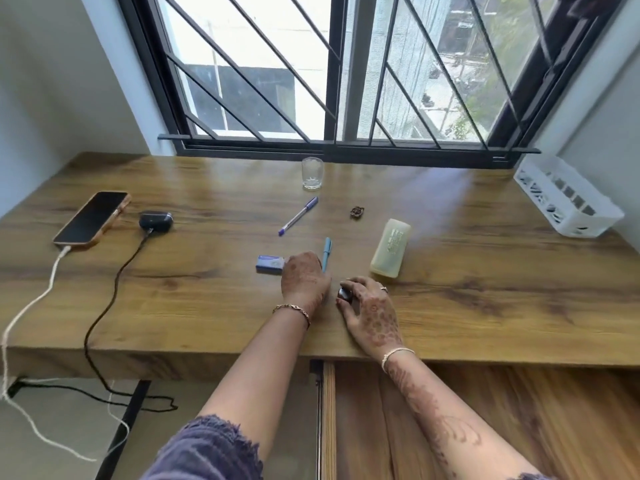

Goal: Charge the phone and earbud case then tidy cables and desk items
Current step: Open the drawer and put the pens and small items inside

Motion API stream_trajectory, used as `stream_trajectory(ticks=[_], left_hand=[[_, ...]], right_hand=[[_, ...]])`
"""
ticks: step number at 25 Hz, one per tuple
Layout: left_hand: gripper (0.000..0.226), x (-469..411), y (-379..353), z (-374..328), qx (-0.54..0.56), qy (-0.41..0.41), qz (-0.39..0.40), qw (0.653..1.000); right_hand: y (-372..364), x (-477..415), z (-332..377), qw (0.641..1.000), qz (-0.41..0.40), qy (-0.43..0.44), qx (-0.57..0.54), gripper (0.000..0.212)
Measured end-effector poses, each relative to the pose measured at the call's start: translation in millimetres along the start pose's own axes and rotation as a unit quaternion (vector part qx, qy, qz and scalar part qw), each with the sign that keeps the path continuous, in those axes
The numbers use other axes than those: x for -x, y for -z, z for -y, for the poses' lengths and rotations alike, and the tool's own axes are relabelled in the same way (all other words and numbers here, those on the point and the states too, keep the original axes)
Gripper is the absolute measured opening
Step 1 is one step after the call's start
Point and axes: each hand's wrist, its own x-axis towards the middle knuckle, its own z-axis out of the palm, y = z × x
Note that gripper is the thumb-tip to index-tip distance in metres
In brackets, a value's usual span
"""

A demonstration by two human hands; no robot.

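Both hands lie on the desk [485, 289]: the left hand [304, 280] hides the near end of the blue pen [327, 252], which points toward the window [332, 81], its fingers unseen, while the right hand [369, 310] curls its fingers around a small dark object [344, 293].

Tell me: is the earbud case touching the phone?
Apart. The head view shows a strip of bare desk between the phone and the earbud case.

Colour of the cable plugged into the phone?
White, best seen in the head view: braided cable into the orange-cased phone.
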Motion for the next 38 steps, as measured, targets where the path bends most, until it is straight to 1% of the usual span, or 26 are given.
stream_trajectory(ticks=[3, 7, 10, 12, 16, 18, 21, 23, 25, 28, 31, 36, 38], left_hand=[[0.027, 10, 6, -4, 0.012, 0.012, 0.014, 1.0], [0.026, 54, 15, -8, 0.106, 0.059, 0.055, 0.991], [0.015, 106, 16, -13, 0.225, 0.094, 0.094, 0.965], [0.015, 147, 15, -17, 0.269, 0.114, 0.131, 0.947], [0.018, 223, -6, -20, 0.229, 0.117, 0.205, 0.945], [0.021, 248, -27, -21, 0.167, 0.132, 0.232, 0.949], [0.02, 275, -53, -18, 0.045, 0.136, 0.225, 0.964], [0.021, 285, -63, -11, -0.049, 0.111, 0.212, 0.97], [0.026, 291, -69, -6, -0.102, 0.095, 0.204, 0.969], [0.027, 292, -78, 1, -0.121, 0.085, 0.183, 0.972], [0.028, 291, -85, 8, -0.129, 0.087, 0.181, 0.971], [0.028, 288, -89, 13, -0.104, 0.087, 0.176, 0.975], [0.028, 289, -89, 14, -0.101, 0.085, 0.179, 0.975]], right_hand=[[6, 4, -1, 0.999, 0.009, -0.021, -0.03, 0.032], [29, 28, -7, 0.995, 0.002, -0.059, -0.079, 0.028], [54, 64, -15, 0.991, -0.011, -0.07, -0.11, 0.029], [71, 94, -25, 0.989, 0.009, -0.077, -0.126, 0.031], [96, 161, -50, 0.98, 0.073, -0.081, -0.167, 0.03], [102, 189, -57, 0.972, 0.13, -0.088, -0.176, 0.031], [103, 215, -65, 0.965, 0.191, -0.105, -0.145, 0.04], [99, 221, -68, 0.961, 0.228, -0.113, -0.107, 0.044], [93, 225, -70, 0.958, 0.262, -0.104, -0.059, 0.044], [83, 229, -72, 0.953, 0.292, -0.079, -0.021, 0.038], [71, 230, -72, 0.949, 0.309, -0.056, -0.001, 0.034], [62, 227, -71, 0.955, 0.295, -0.018, 0.022, 0.035], [61, 228, -71, 0.954, 0.297, -0.019, 0.026, 0.036]])
